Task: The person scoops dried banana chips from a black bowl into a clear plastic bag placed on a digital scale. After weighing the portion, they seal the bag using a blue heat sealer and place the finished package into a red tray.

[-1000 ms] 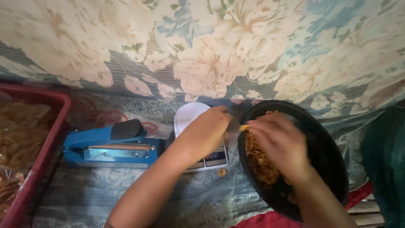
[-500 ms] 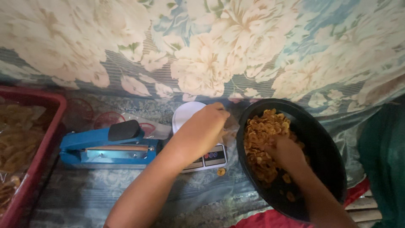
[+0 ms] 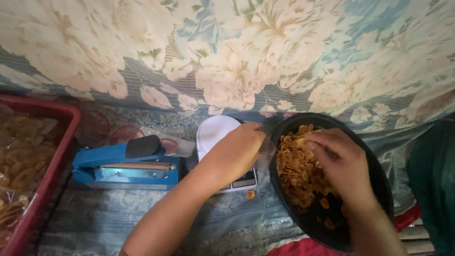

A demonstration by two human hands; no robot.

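A: R hand (image 3: 339,163) first?
B: In the black pan (image 3: 379,189), palm down on the fried chips (image 3: 296,173), fingers curled loosely into the pile. Looks like it's gathering a pinch; can't tell how much it actually has.
A: L hand (image 3: 237,151)?
B: Over the white scale (image 3: 215,135), just left of the pan rim. Fingers bunched and closed on what looks like the mouth of a clear plastic bag (image 3: 265,151). Bag is thin and hard to see, partly hidden by the hand.
A: How far along?
B: My read: filling in progress. Pan is still well stocked on its left side, bare black at lower right. Can't see how much is in the bag. One chip (image 3: 250,194) loose on the cloth by the scale's front edge.
A: Further out?
B: Blue heat sealer (image 3: 125,166) left of the scale, apart from both hands, lever down. Far left, red crate (image 3: 52,156) w/ packed chip bags (image 3: 21,156). So some packs appear done, the bag in hand not yet sealed. Floral cloth (image 3: 246,57) behind.
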